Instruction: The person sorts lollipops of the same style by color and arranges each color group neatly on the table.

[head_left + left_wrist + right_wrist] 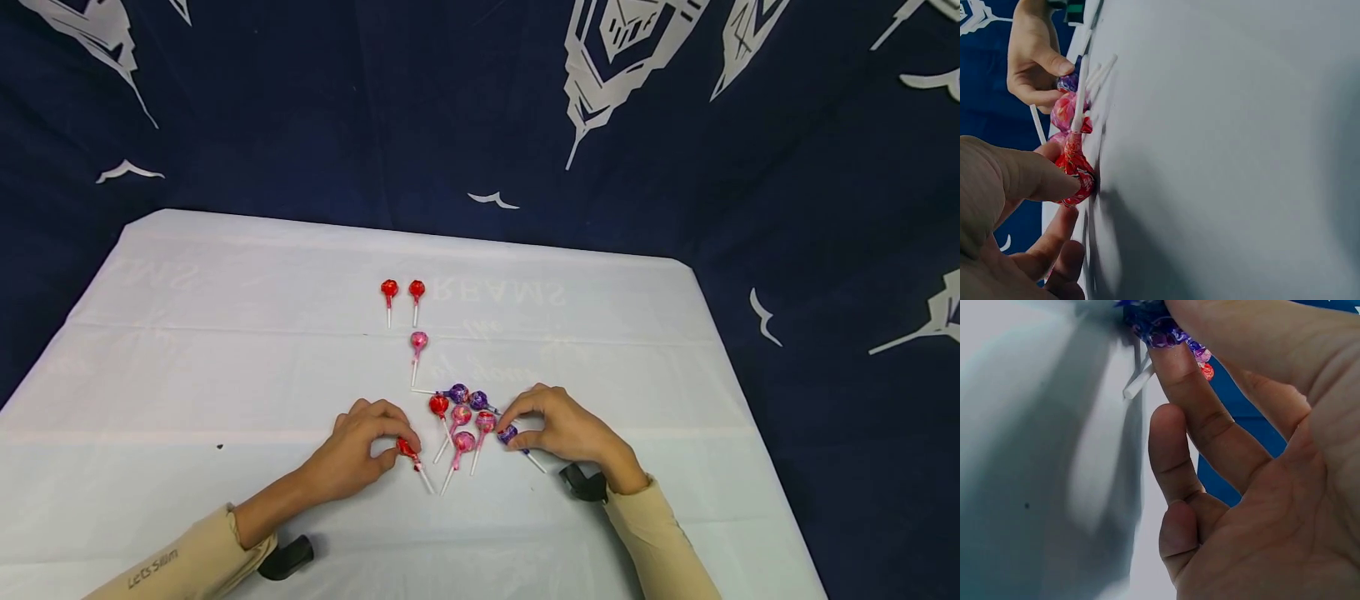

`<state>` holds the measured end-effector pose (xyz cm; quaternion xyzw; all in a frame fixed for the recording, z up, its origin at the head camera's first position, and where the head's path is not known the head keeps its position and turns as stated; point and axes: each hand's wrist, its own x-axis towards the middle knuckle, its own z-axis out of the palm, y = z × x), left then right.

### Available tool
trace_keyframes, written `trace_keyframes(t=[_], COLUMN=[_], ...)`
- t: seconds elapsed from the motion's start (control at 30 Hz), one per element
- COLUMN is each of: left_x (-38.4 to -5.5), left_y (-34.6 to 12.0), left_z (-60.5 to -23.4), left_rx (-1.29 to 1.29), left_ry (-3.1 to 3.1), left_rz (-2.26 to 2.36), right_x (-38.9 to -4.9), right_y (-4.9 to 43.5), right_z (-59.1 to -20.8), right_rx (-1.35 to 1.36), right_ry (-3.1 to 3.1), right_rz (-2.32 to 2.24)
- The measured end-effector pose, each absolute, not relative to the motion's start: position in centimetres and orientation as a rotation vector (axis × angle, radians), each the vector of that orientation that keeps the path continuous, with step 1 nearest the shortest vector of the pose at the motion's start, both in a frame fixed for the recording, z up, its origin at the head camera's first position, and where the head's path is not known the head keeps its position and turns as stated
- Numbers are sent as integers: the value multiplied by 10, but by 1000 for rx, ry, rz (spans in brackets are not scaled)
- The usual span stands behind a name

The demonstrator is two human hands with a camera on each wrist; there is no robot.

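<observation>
My left hand pinches a red-wrapped lollipop by its head at the left of a small pile. In the left wrist view thumb and fingers close round the red wrapper, the white stick pointing away. My right hand holds a purple-wrapped lollipop between thumb and fingers on the pile's right side; its stick slants toward the table's near edge. Between the hands lie a red lollipop, three pink ones, one of them a striped pink lollipop, and two purple ones, including a purple lollipop at the back.
Farther back, two red lollipops stand side by side in a row, the left red lollipop and the right red lollipop. A single pink lollipop lies below them. A white cloth covers the table, and dark blue patterned fabric hangs behind.
</observation>
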<state>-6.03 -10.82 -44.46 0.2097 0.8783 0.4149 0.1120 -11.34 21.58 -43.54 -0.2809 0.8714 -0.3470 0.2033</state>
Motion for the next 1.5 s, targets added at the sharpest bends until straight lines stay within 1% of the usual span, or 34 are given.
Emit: trace_keyframes(t=[0.3,0.67,1.5], left_x=[-61,-62,-66], left_y=[-106,-98,-100], left_z=[-451,-456,-455], left_rx=[637,500,516], left_ry=[2578,2671,2652], left_rz=[1294,1236,1227], right_x=[-113,-113,-114], right_y=[216,218,218], right_z=[-435,-437,-436], right_rx=[-767,-768,-770], right_ry=[2426,2437,2428], right_rz=[-967,-952,-959])
